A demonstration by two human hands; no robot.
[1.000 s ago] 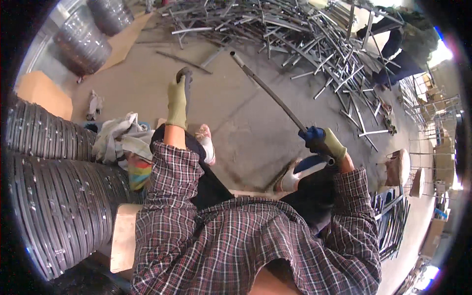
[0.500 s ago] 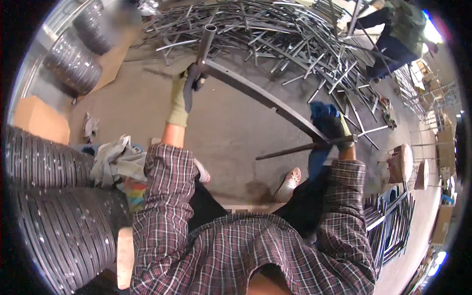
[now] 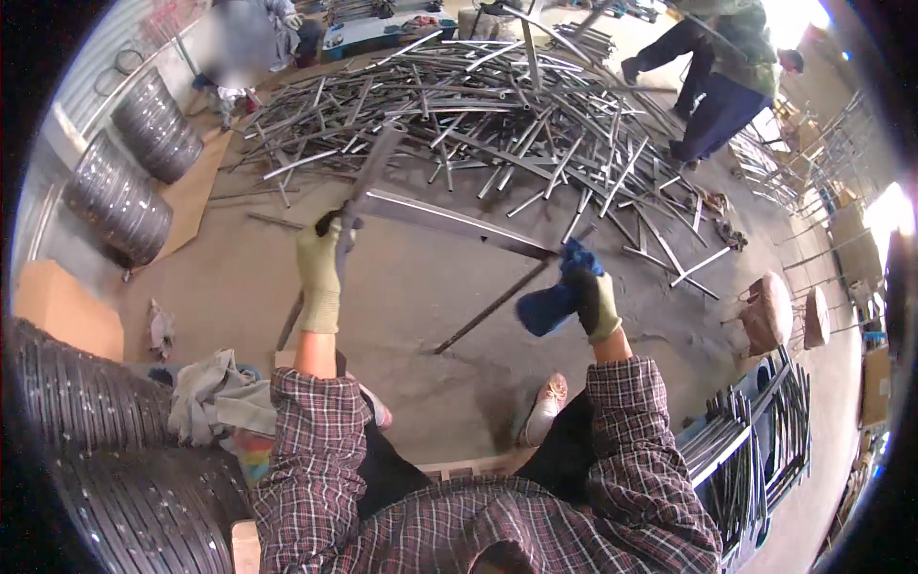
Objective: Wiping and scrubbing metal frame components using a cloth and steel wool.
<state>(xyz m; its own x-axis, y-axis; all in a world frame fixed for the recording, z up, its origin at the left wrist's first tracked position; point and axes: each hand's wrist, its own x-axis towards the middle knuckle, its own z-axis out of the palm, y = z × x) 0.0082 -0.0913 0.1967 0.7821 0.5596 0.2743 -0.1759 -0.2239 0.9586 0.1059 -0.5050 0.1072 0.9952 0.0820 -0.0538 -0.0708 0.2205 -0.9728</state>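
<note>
I hold a grey metal frame (image 3: 459,222) of welded square tubes in front of me, above the floor. Its crossbar runs between two end tubes. My left hand (image 3: 325,253), in a pale yellow-green and dark glove, closes round the left end tube (image 3: 379,161) near the joint. In my right hand (image 3: 591,295), gloved the same way, is a bunched blue cloth (image 3: 547,308), part of it hanging out to the left. That hand is beside the crossbar's right end, near the thin right end tube (image 3: 492,308); whether it also grips the metal is hidden.
A large heap of loose metal tubes (image 3: 459,105) covers the floor ahead. Another person (image 3: 712,77) stands beyond it at right. Dark ring stacks (image 3: 134,488) and a grey cloth (image 3: 220,392) are at my left. A rack of dark bars (image 3: 755,450) stands at right.
The view has tipped up, showing more beyond the heap. My right hand has come inward with the cloth, and the frame has turned, its crossbar now less steeply slanted.
</note>
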